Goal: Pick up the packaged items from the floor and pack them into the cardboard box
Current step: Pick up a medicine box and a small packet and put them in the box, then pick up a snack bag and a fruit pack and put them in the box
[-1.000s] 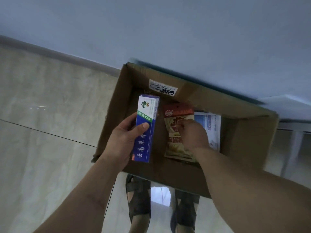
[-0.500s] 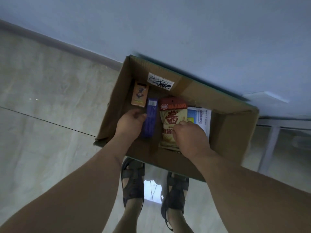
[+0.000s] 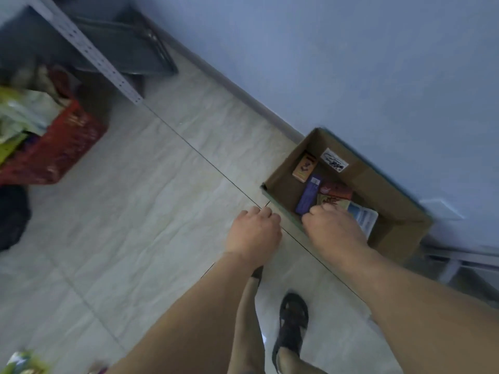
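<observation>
The cardboard box point(image 3: 280, 175) stands on the floor against the blue wall. Inside lie a blue toothpaste box point(image 3: 307, 195), a small orange box point(image 3: 304, 167), a red-and-tan snack pack point(image 3: 335, 192) and a white-and-blue packet point(image 3: 364, 218). My left hand point(image 3: 253, 233) hovers over the floor tiles just left of the box, fingers loosely curled, holding nothing. My right hand point(image 3: 334, 229) is above the box's near edge, also loosely curled and empty, and it hides part of the snack pack.
A red basket point(image 3: 54, 149) full of packaged goods sits at the left by a metal shelf post point(image 3: 100, 58). A dark bag point(image 3: 10, 217) lies below it. Blurred packages point(image 3: 24, 363) show at the bottom left. My sandalled foot point(image 3: 293, 319) is below the hands.
My left hand has let go of the toothpaste box, which now lies in the box, and pulled out to the left. My right hand has lifted off the snack pack. The view swung left.
</observation>
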